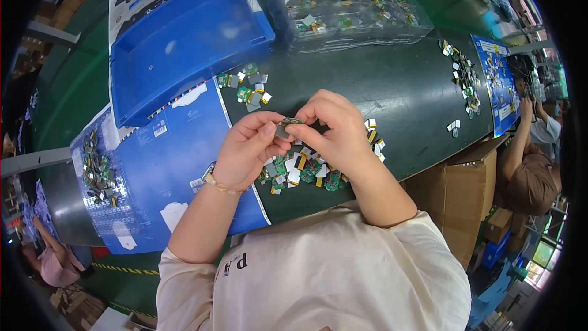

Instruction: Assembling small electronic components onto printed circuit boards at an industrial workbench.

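Note:
Between the fingertips of both hands is a small circuit board with a grey square part [282, 130]. My left hand [252, 141] pinches it from the left, thumb on top. From the other side, the thumb and forefinger of my right hand [331, 129] press on it. Under my hands lies a heap of small green circuit boards with white and yellow parts [306, 171], partly hidden by my fingers and wrists. A smaller group of similar boards [246, 89] rests just beyond my left hand.
A blue plastic tray [190, 43] stands far left on a blue printed sheet [184, 165]. Stacked clear blister trays [361, 9] holding boards are at the back. More boards lie at left [98, 168] and right [467, 83]. A cardboard box [453, 190] abuts the table; co-workers sit both sides.

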Demonstrator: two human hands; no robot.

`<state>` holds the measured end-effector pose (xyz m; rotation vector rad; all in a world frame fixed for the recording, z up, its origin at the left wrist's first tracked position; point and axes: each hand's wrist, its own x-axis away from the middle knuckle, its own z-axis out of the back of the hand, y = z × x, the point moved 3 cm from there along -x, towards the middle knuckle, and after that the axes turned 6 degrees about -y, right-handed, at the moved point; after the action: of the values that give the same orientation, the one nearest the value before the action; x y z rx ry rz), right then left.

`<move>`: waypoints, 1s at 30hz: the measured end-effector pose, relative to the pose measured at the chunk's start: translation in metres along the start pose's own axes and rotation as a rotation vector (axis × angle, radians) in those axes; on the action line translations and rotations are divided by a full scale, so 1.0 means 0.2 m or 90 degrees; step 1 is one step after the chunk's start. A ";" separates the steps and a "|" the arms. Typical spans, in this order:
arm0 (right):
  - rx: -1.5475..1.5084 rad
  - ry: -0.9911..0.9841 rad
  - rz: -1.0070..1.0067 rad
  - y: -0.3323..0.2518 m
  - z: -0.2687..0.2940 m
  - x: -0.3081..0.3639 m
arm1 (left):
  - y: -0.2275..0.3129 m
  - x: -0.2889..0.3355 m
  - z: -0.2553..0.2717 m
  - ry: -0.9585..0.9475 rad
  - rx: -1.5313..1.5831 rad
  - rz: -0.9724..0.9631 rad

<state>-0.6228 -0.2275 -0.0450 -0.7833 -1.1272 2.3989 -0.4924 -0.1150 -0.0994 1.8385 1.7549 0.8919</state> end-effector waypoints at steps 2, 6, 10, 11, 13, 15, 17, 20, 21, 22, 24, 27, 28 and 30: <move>-0.024 -0.004 -0.025 0.00 -0.01 0.00 | 0.00 0.00 0.00 0.008 0.007 0.003; -0.019 -0.005 -0.016 0.00 0.00 0.00 | 0.00 0.00 0.00 0.006 0.009 -0.001; -0.035 0.000 -0.031 0.00 0.00 0.00 | 0.00 0.00 -0.01 0.014 0.024 0.013; -0.031 0.003 -0.029 0.00 0.00 0.00 | 0.00 -0.01 -0.01 0.016 0.019 0.011; -0.029 0.003 -0.030 0.00 -0.01 0.00 | 0.00 -0.01 -0.01 0.018 0.021 0.013; -0.028 0.003 -0.030 0.00 -0.01 0.00 | -0.01 -0.01 -0.01 0.021 0.023 0.015; -0.011 0.016 -0.010 0.00 -0.01 0.00 | -0.01 0.00 0.00 0.035 0.005 0.012; 0.023 0.011 -0.001 0.00 -0.01 0.00 | 0.01 0.01 -0.05 0.115 -0.043 0.009; 0.023 0.011 -0.002 0.00 -0.01 0.00 | 0.01 0.02 -0.06 0.115 -0.042 0.010; 0.037 0.018 0.002 0.00 -0.01 0.00 | 0.02 0.02 -0.07 0.139 -0.120 -0.017; 0.051 0.025 0.006 0.00 -0.01 -0.01 | 0.03 0.03 -0.08 0.162 -0.198 -0.045; 0.041 0.014 -0.010 0.01 -0.01 0.00 | 0.03 0.04 -0.09 0.138 -0.229 -0.119; 0.041 0.009 0.010 0.02 -0.01 0.00 | 0.03 0.04 -0.08 0.133 -0.220 -0.104; 0.040 0.003 0.030 0.01 -0.01 0.00 | 0.03 0.04 -0.07 0.130 -0.211 -0.089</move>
<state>-0.6221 -0.2264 -0.0476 -0.8027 -1.0370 2.4570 -0.4976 -0.1085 -0.0837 1.4396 1.7039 1.2639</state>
